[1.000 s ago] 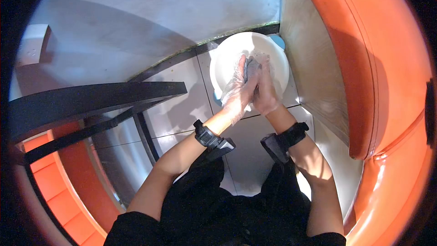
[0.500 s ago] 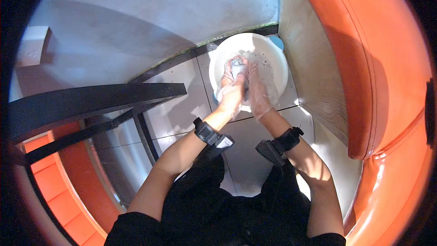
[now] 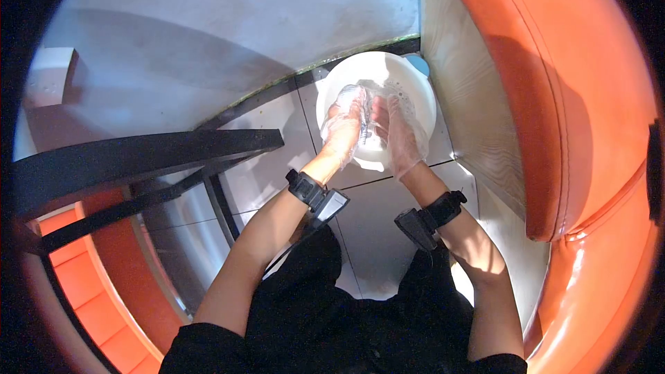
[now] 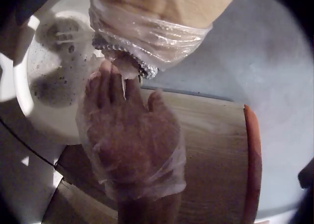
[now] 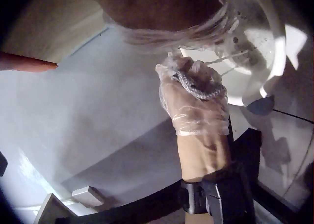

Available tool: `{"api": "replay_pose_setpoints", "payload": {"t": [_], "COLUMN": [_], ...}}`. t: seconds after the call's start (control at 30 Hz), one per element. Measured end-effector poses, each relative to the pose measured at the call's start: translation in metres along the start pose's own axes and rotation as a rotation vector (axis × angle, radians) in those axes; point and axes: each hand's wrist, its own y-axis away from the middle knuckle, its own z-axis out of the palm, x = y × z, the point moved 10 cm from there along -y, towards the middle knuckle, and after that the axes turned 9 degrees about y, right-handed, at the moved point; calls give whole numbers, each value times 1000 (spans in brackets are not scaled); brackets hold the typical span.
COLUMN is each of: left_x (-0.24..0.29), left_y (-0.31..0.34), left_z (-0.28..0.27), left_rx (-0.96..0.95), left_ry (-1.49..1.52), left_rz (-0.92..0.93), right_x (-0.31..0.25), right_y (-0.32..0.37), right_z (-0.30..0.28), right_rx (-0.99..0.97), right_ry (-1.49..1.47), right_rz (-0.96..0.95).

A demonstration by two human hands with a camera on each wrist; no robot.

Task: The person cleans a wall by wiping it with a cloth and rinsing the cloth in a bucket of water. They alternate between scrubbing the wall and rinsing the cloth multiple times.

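Observation:
Both hands wear thin clear plastic gloves and are over a white basin (image 3: 364, 66) on the floor. My left hand (image 3: 345, 116) grips a wet, grey ribbed cloth (image 5: 198, 89), its fingers curled round it and one thick edge showing outside the fist. Beside it my right hand (image 3: 402, 133) has its palm turned toward the left, fingers straight, fingertips close by the cloth in the left wrist view. Thin streams of water fall from the left fist. Foamy water (image 4: 61, 62) with bubbles lies in the basin. Much of the cloth is hidden inside the left hand.
A wood-grain panel (image 3: 471, 83) with an orange padded seat (image 3: 582, 97) stands close on the right. Behind the basin rises a grey wall (image 3: 242, 21). A black table or bench frame (image 3: 152, 159) reaches in from the left over the tiled floor (image 3: 377, 235).
The hands were pressed together round the cloth and have come apart. The left hand has turned and now grips the cloth alone, while the right hand has opened beside it.

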Motion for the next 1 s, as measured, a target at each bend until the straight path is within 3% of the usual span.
{"api": "replay_pose_setpoints", "payload": {"t": [0.23, 0.3, 0.33, 0.4, 0.43, 0.5, 0.53, 0.57, 0.67, 0.73, 0.77, 0.8, 0.87, 0.93, 1.0], "left_x": [3, 9, 11, 32, 26, 13, 21, 30, 31, 31, 30, 36, 27, 27, 24], "left_y": [-7, -2, 2, 8, -4, -9, -3, 6, 4, -5, -8, -1, 4, 15, 21], "left_z": [-5, 24, 26, 18, 25, 28, 28, 27, 28, 23, 18, 16, 2, -7, -15], "left_rx": [8, -411, -408, -259, -379, -416, -419, -372, -378, -369, -367, -356, -280, -252, -223], "left_ry": [-180, 5, 2, 4, 58, 35, -128, -340, -362, -238, -123, -122, 22, 32, 253], "left_rz": [-55, -66, -58, 161, 236, 306, 309, 350, 367, 352, 364, 376, 180, 243, 232], "right_x": [-4, -5, -6, 0, 1, 15, 25, 25, -7, -14, 12, 9, 4, -10, -21], "right_y": [-6, -7, -7, -8, -9, -14, -26, -33, -5, -2, -23, -25, -31, -22, -17], "right_z": [-16, -23, -23, -22, -22, -12, -7, -1, 26, 14, 2, 0, 2, 7, 9], "right_rx": [114, 184, 179, 116, 100, -13, -24, -100, -310, -81, 48, 35, -20, -61, -100], "right_ry": [-55, -91, -95, -24, -28, -7, 32, 96, 46, -98, -148, -146, -77, -164, -246], "right_rz": [-60, -102, -108, -30, -44, 35, 28, -93, -276, -162, -171, -182, -178, -272, -347]}}
